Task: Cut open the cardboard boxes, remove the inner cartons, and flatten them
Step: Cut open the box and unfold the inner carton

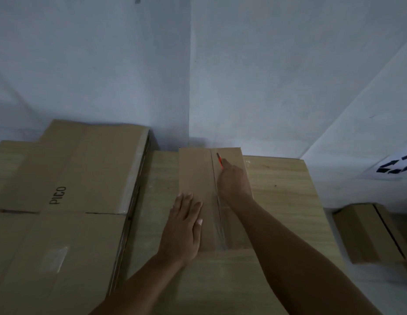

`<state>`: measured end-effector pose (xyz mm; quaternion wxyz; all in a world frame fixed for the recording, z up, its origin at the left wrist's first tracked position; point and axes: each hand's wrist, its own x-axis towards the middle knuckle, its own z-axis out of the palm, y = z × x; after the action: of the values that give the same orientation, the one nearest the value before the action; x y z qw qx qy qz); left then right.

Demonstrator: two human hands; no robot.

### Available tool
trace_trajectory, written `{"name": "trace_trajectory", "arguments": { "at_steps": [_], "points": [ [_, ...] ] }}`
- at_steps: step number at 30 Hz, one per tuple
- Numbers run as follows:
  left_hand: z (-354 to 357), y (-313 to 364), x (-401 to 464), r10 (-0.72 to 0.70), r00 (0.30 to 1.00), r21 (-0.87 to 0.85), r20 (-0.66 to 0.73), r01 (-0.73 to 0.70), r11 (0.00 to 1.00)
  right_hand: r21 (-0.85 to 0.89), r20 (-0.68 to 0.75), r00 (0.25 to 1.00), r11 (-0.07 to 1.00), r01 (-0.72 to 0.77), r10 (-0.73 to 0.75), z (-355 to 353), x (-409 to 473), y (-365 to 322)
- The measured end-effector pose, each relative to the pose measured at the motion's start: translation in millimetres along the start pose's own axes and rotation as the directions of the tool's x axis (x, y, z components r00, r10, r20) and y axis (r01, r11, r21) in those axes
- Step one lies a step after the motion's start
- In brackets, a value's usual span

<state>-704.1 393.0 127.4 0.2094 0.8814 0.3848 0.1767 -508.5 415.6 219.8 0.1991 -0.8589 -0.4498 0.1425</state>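
Cardboard box (198, 189) lies flat on your wooden worktop (286, 189), its far end close to the white wall (266, 76), taped seam (217, 201) running lengthwise away from you. Your left hand (183, 233) presses down on the near left part of the lid, fingers (186, 201) straight and together, palm flat. Your right hand (234, 180) reaches further along, fingers curled round a red-and-black box cutter (220, 160), its tip on the seam near the far end of the box. Nearer you, the seam shows as a dark slit under glossy clear tape. To your left, a stack of flattened cartons (68, 178) covers that side of the worktop; the top sheet reads "PICO". Down to your right, off the worktop, sits another small cardboard box (366, 233) with a dark line along its top. Beyond it on the white surface is a sheet printed with black arrows (395, 168).
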Motion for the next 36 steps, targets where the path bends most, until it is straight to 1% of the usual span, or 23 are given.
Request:
{"name": "trace_trajectory", "arguments": {
  "at_steps": [4, 7, 9, 14, 20, 23, 26, 28, 36],
  "points": [
    [0, -1, 1, 0.028, 0.999, -0.014, -0.020, -0.029, 0.999, -0.053, -0.001, 0.999, 0.998, 0.034, -0.034, 9, 24, -6],
    [1, -3, 1, 0.027, 0.999, -0.032, -0.021, -0.028, 0.999, -0.069, 0.007, 0.999, 0.996, 0.050, -0.050, 17, 33, -7],
    [2, -3, 0, 0.027, 0.999, -0.041, -0.027, -0.028, 0.999, -0.111, 0.010, 0.998, 0.991, 0.068, -0.067, 23, 35, -7],
    [2, -2, 0, 0.032, 0.999, -0.034, -0.022, -0.033, 0.999, -0.204, 0.057, 0.998, 0.978, 0.053, -0.042, 29, 46, -15],
    [3, 0, 1, -0.011, 1.000, -0.002, -0.015, 0.011, 1.000, -0.231, 0.084, 0.996, 0.972, 0.043, -0.024, 24, 44, -27],
    [2, 1, 1, -0.034, 0.999, -0.001, -0.011, 0.034, 0.999, -0.214, 0.144, 0.990, 0.977, 0.023, 0.008, 15, 23, -23],
    [0, 1, 4, -0.059, 0.998, 0.005, 0.013, 0.058, 0.998, -0.204, 0.157, 0.988, 0.979, 0.020, 0.013, 11, -3, -15],
    [-1, 2, 5, -0.068, 0.997, 0.019, 0.032, 0.067, 0.998, -0.232, 0.171, 0.985, 0.972, 0.027, 0.013, 10, -24, -9],
    [-3, 6, 7, -0.085, 0.995, 0.096, 0.058, 0.079, 0.992, -0.358, 0.318, 0.948, 0.925, 0.131, -0.012, 10, -114, 19]
  ]
}}
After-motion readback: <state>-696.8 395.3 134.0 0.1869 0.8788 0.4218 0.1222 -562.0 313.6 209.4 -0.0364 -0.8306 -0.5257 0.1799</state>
